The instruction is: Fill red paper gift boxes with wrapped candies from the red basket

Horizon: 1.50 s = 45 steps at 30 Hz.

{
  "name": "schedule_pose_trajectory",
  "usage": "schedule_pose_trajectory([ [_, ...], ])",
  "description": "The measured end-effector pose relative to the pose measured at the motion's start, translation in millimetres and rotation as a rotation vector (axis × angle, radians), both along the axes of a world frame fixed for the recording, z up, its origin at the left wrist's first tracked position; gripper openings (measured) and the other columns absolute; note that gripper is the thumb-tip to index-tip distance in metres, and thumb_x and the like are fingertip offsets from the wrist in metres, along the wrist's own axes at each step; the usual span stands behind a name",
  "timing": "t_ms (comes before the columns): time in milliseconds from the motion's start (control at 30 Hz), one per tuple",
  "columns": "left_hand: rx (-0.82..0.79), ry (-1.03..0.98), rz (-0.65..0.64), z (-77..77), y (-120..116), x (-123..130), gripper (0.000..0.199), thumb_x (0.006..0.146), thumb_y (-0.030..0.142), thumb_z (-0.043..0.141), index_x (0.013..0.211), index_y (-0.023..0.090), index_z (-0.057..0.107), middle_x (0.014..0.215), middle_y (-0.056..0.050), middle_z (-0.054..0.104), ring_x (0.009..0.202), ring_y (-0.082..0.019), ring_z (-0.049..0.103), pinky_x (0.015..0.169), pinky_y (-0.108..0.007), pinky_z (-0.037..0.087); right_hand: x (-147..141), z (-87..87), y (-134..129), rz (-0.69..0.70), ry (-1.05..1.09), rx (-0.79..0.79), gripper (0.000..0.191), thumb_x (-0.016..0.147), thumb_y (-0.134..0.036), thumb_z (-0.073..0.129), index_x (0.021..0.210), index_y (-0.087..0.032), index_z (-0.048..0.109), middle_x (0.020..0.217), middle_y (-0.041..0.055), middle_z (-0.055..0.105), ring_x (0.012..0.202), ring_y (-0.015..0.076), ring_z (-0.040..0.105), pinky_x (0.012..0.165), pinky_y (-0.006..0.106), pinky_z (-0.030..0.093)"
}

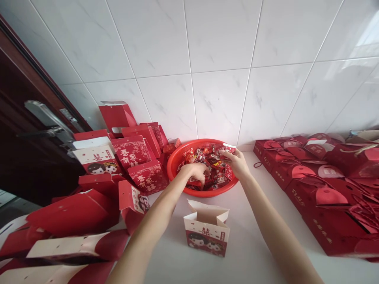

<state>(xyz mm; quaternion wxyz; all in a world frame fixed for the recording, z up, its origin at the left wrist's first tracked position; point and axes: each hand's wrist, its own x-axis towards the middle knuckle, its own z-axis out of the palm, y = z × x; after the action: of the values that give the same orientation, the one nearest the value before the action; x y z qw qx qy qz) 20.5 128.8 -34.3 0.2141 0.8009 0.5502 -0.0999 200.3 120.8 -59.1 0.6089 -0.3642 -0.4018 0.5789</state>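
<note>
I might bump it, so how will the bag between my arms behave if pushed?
The bag is probably light, its walls looking like thin card. It may tip easily, standing upright with nothing holding it. Its creased sides would likely fold inward if squeezed.

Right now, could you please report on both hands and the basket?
Left hand down among wrapped sweets in red basket. Right hand at its right side, hold unclear. Open bag upright in front, blocking neither hand.

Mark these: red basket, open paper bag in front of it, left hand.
Red basket [207,193]: head view, front rim.
Open paper bag [206,236]: head view, printed front panel.
Left hand [195,170]: head view, back of hand.
</note>
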Motion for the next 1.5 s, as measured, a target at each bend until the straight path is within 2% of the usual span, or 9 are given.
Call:
schedule_pose_trajectory([
  [133, 0.207, -0.017, 0.129, 0.3, 4.1, -14.0, 0.049, 0.068, 0.015, 0.074, 0.115, 0.024, 0.075, 0.12, -0.01, 0.075, 0.111, -0.033, 0.07, 0.089, -0.035, 0.055, -0.4, 0.9, -0.9, -0.006, -0.001, -0.009, 0.04, 0.051, -0.038, 0.092, 0.081, -0.02, 0.073, 0.081, 0.0009, 0.074, 0.074, 0.0166, 0.068, 0.065, 0.027, 0.054],
  [267, 0.427, -0.076, 0.239, -0.7, 8.2, -24.7, 0.056, 0.08, 0.007, 0.06, 0.135, 0.02, 0.063, 0.138, -0.014, 0.065, 0.129, -0.032, 0.06, 0.103, -0.037, 0.049, -0.9, 3.1, -2.5, -0.007, -0.01, -0.007, 0.04, 0.051, -0.038, 0.092, 0.081, -0.02, 0.072, 0.082, 0.0015, 0.075, 0.076, 0.018, 0.069, 0.066, 0.028, 0.054],
  [400, 0.574, -0.198, 0.199, -2.6, 9.0, -23.5, 0.052, 0.085, 0.014, 0.065, 0.137, 0.018, 0.062, 0.149, -0.013, 0.055, 0.139, -0.027, 0.051, 0.116, -0.034, 0.038, -1.6, 4.2, -3.2, -0.018, -0.022, -0.008, 0.043, 0.05, -0.04, 0.093, 0.082, -0.02, 0.072, 0.084, 0.0026, 0.076, 0.077, 0.0197, 0.07, 0.068, 0.03, 0.056],
  [533, 0.326, -0.364, -0.059, -5.3, 4.4, -17.7, 0.038, 0.079, 0.024, 0.073, 0.117, 0.023, 0.075, 0.119, -0.005, 0.074, 0.114, -0.025, 0.068, 0.104, -0.033, 0.049, -1.9, 3.5, -3.2, -0.018, -0.05, 0.002, 0.043, 0.051, -0.042, 0.092, 0.082, -0.019, 0.072, 0.084, 0.0038, 0.076, 0.076, 0.0208, 0.071, 0.068, 0.031, 0.057],
  [667, -0.024, -0.136, -0.21, -8.9, -5.1, -12.3, 0.062, 0.06, 0.028, 0.084, 0.121, 0.026, 0.073, 0.111, -0.005, 0.076, 0.109, -0.03, 0.07, 0.096, -0.034, 0.053, -2.0, 2.2, -3.1, -0.018, -0.051, 0.001, 0.042, 0.052, -0.041, 0.092, 0.083, -0.019, 0.073, 0.084, 0.0038, 0.076, 0.078, 0.0214, 0.071, 0.069, 0.031, 0.057],
  [833, 0.012, 0.175, -0.182, -6.8, -21.4, 3.3, 0.085, 0.057, 0.028, 0.085, 0.139, 0.028, 0.06, 0.14, -0.016, 0.06, 0.125, -0.039, 0.06, 0.102, -0.044, 0.051, -1.8, 0.8, -2.7, -0.013, -0.063, 0.01, 0.041, 0.055, -0.042, 0.09, 0.084, -0.02, 0.072, 0.085, 0.0033, 0.076, 0.079, 0.0208, 0.071, 0.07, 0.032, 0.056],
  [1000, 0.032, 0.303, -0.099, -2.8, -32.4, 21.5, 0.09, 0.062, 0.017, 0.082, 0.147, 0.027, 0.052, 0.141, -0.022, 0.058, 0.121, -0.043, 0.063, 0.098, -0.048, 0.054, -2.7, 1.2, -2.8, -0.018, -0.057, 0.004, 0.041, 0.052, -0.04, 0.091, 0.083, -0.02, 0.071, 0.084, 0.0027, 0.076, 0.078, 0.0204, 0.07, 0.069, 0.032, 0.056],
  [1267, 0.039, 0.065, -0.171, -13.2, -13.2, -2.1, 0.077, 0.068, 0.0, 0.068, 0.14, 0.025, 0.06, 0.137, -0.012, 0.066, 0.121, -0.032, 0.066, 0.1, -0.036, 0.053, -3.2, 6.1, -5.7, -0.014, -0.055, 0.006, 0.042, 0.049, -0.042, 0.091, 0.079, -0.021, 0.071, 0.08, 0.0022, 0.075, 0.075, 0.0212, 0.07, 0.068, 0.033, 0.056],
  [1500, 0.097, -0.177, -0.038, -16.8, -1.5, -28.5, 0.055, 0.068, 0.005, 0.071, 0.119, 0.026, 0.074, 0.121, -0.003, 0.076, 0.117, -0.028, 0.069, 0.105, -0.035, 0.05, -2.1, 4.4, -4.7, -0.007, -0.08, 0.027, 0.039, 0.054, -0.042, 0.089, 0.081, -0.021, 0.071, 0.082, 0.0025, 0.075, 0.076, 0.021, 0.07, 0.069, 0.033, 0.056],
])
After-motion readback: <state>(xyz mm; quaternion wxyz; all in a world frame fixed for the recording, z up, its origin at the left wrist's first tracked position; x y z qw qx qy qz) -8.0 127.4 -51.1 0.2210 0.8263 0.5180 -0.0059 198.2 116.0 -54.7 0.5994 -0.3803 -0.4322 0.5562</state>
